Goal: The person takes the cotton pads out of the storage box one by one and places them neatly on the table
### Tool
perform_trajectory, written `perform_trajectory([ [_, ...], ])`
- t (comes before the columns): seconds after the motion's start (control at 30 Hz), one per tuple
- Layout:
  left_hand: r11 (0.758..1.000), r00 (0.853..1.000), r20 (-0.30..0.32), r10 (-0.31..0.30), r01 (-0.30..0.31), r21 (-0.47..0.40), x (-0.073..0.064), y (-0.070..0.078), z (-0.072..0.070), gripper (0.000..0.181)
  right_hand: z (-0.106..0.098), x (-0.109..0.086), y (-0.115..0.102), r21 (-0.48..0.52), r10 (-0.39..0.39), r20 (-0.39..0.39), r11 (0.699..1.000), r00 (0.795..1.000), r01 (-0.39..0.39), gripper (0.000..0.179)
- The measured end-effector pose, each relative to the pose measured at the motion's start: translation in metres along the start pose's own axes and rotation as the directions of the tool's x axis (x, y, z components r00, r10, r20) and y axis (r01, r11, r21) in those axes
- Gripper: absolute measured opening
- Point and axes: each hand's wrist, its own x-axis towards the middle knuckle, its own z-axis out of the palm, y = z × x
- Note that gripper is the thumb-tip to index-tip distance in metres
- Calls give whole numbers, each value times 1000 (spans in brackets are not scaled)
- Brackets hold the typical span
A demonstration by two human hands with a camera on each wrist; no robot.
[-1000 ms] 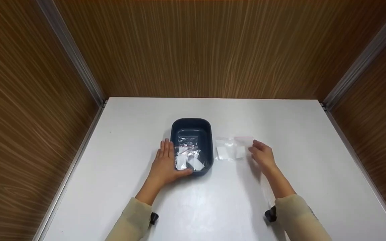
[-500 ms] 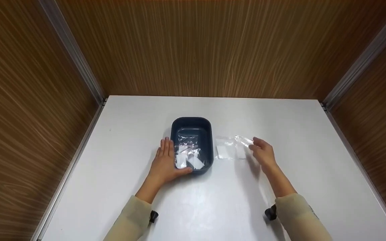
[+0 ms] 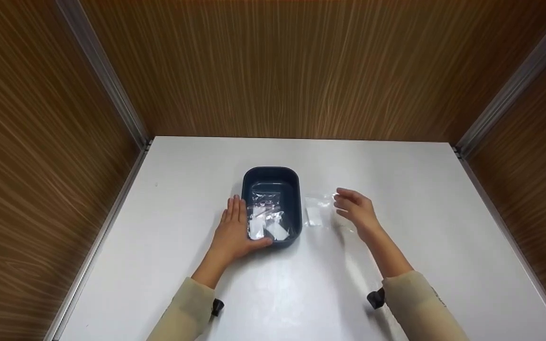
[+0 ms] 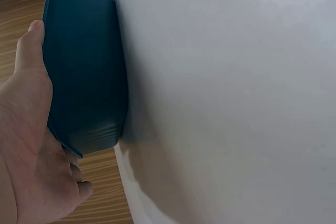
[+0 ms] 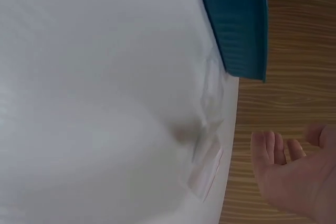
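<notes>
A: How are the hands set?
B: The left hand lies with fingers straight along the left wall of a dark blue, round-cornered container, thumb on the near rim. Well to its right, the right hand has loosely bent fingers and seems to grip nothing.
A: And between them?
B: Clear plastic bags with white pieces lie in the container's near part. Just beside its right wall, a clear bag with a white rectangle lies on the white table; next right, below the right hand, is a clear bag with a thin red edge.
A: Which step, then?
B: A pick-up, I'd judge, with the left hand steadying the container.
A: What does the next move call for?
B: Probably a light fingertip pinch on one bag's edge; thin film could slip.
</notes>
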Motion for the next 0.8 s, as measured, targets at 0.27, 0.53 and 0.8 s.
perform_trajectory([
  [0.27, 1000, 1000, -9, 4, -4, -4, 1, -1, 0, 139, 22, -1, -11, 37, 4, 71, 999, 997, -7, 42],
  [0.53, 1000, 1000, 9, 7, -7, -4, 2, 0, 1, 140, 45, 0, -15, 29, -7, 117, 1000, 993, 3, 40],
  [0.8, 1000, 1000, 12, 16, -16, -3, 2, -1, 2, 141, 62, -1, -13, 35, 12, 147, 999, 989, -17, 41],
])
